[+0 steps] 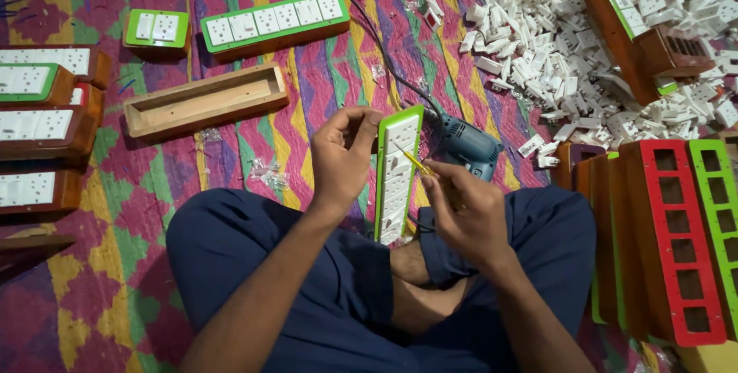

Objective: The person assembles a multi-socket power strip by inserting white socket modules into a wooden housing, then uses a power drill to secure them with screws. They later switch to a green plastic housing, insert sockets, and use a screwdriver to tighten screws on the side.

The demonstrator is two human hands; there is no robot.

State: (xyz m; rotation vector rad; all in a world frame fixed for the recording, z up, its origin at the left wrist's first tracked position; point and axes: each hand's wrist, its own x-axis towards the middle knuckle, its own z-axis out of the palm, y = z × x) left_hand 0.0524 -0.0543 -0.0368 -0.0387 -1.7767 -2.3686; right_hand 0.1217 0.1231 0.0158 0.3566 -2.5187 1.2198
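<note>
We hold the green-framed socket panel [398, 177] upright at the centre of the frame, above our crossed legs. Our left hand [342, 154] pinches its upper edge, grip pressed together on the frame. Our right hand [465, 208] closes on a yellow screwdriver [417, 162], tip at the panel's face. We judge it best to keep the tool square and the panel steady, wrists low and bent inward.

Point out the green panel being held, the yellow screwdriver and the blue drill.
green panel [397, 177], head view, on its white switch face.
yellow screwdriver [416, 162], head view, on its yellow shaft.
blue drill [470, 145], head view, on its body.
</note>
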